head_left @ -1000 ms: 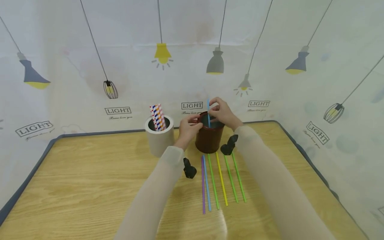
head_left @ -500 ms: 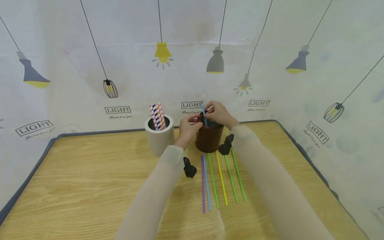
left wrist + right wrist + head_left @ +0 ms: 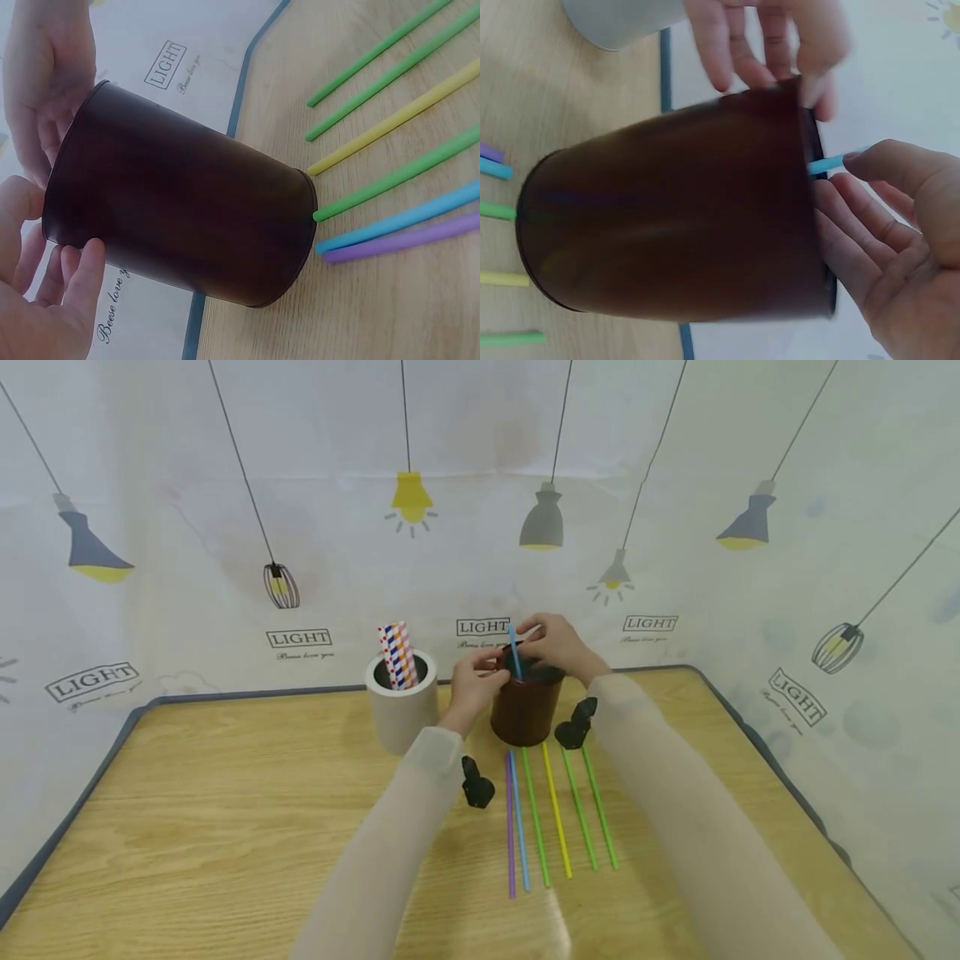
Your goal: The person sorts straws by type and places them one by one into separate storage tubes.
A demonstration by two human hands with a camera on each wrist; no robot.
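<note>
Fingers of R hand (image 3: 558,647) pinch blue straw (image 3: 514,652), lower end in brown cup (image 3: 525,714); L hand (image 3: 472,689) grips cup, 9 o'clock.

Head view: pale wood-grain tabletop (image 3: 225,827) spans the lower half. White pot (image 3: 402,718) stands near centre, brown container (image 3: 525,714) stands just right of it. Lower centre, left to right: purple straw (image 3: 511,827), blue straw (image 3: 520,822), green straw (image 3: 536,818), yellow straw (image 3: 557,810), two green straws (image 3: 580,810), all lying flat.

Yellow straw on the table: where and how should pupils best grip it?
Probably pinch the yellow straw mid-length, from above: it lies flat, with gaps to the green straws beside it; its far end sits by the brown container.
</note>
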